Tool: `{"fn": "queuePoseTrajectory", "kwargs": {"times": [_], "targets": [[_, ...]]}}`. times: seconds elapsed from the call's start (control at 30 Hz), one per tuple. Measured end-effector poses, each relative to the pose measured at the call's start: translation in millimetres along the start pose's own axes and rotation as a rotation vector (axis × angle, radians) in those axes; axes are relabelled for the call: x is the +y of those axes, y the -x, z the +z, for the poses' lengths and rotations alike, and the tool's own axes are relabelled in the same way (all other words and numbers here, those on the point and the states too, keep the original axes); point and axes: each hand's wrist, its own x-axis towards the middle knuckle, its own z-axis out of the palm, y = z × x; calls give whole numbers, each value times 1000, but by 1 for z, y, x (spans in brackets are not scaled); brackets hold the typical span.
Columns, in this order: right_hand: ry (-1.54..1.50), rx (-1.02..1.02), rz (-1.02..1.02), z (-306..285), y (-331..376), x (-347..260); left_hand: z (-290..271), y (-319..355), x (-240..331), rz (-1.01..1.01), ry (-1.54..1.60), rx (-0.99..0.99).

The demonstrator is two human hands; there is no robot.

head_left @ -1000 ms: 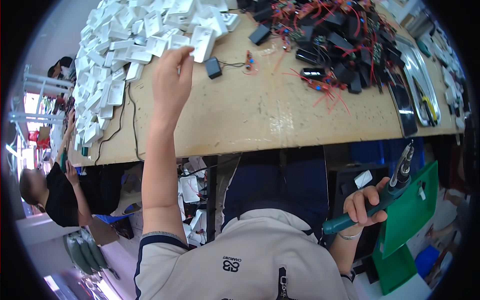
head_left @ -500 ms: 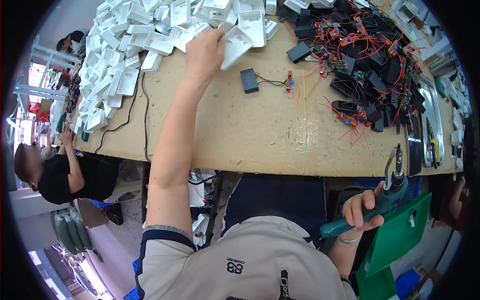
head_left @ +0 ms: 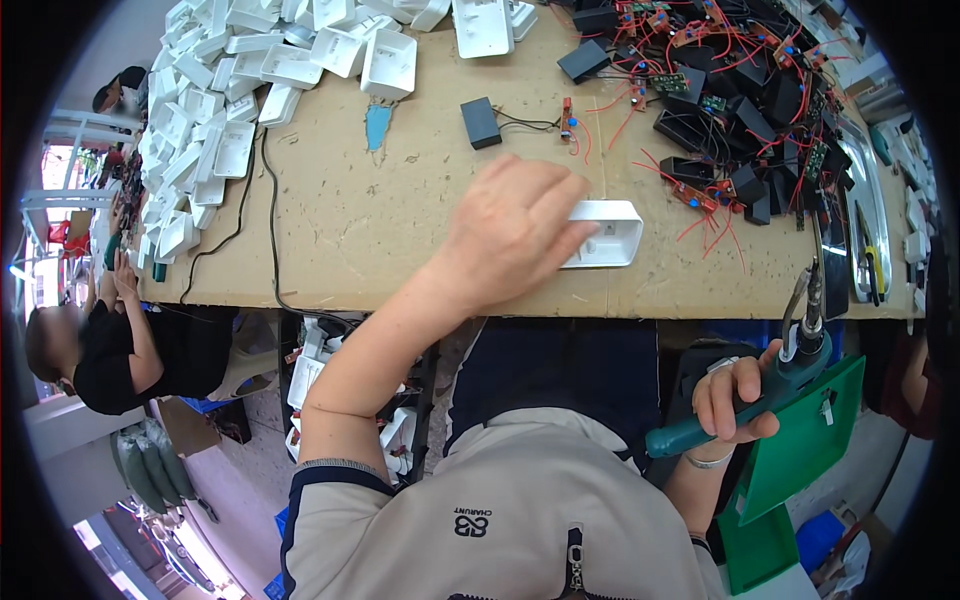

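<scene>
My left hand [head_left: 520, 235] grips a white plastic box shell [head_left: 612, 240] by its left end, its hollow side facing up, over the front part of the table. In my right hand [head_left: 732, 400] is a dark green electric screwdriver [head_left: 790, 375], held beyond the table's front edge with its bit pointing up and away. A black box [head_left: 480, 122] lies past my left hand, wired to a small orange circuit board [head_left: 567, 122] with red leads.
White shells [head_left: 290, 65] are heaped at the far left. Black boxes and red-wired boards [head_left: 740, 110] pile up at the far right, beside a metal tray [head_left: 868, 220] with pliers. A black cable [head_left: 272, 215] crosses the left side. Green bins [head_left: 800, 450] stand low right; a person [head_left: 120, 345] sits at left.
My left hand has come back from the heap of white shells toward me and to the right, bringing one shell. The screwdriver stays in my right hand, slightly shifted.
</scene>
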Motion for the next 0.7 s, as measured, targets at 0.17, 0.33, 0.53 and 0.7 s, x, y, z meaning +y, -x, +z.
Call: {"fn": "queuePoseTrajectory", "kwargs": {"times": [0.17, 0.33, 0.53, 0.7], "targets": [[32, 55, -54, 3, 10, -1, -15, -16, -48, -78, 30, 50], [42, 24, -43, 0, 11, -3, 6, -44, -65, 108, -254, -212], [59, 95, -88, 0, 12, -1, 25, -47, -72, 136, -29, -114], [40, 115, -63, -2, 7, -1, -8, -35, -67, -527, 938, 323]]}}
